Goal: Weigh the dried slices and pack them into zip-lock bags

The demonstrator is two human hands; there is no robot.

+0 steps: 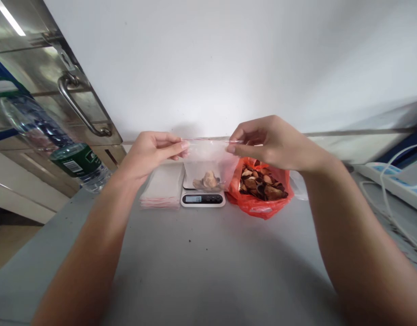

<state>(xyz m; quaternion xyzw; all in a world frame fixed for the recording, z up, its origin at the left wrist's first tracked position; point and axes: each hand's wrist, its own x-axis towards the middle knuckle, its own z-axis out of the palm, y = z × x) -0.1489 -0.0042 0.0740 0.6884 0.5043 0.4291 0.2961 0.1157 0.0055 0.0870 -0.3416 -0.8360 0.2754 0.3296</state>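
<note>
Currently pinched along top by left hand (150, 151) and right hand (269, 142): bag (208, 156) (slices (210, 180) inside), partly hiding scale (203, 199) on bench (211, 276).

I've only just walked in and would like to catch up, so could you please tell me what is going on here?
A person is holding a translucent bag by its top edge, the left hand at one end and the right hand at the other. A few brown pieces sit at its bottom, in front of or over a small scale. Flat bags lie stacked left of the scale; right of it, a red bag stands open, holding many more brown pieces.
</note>
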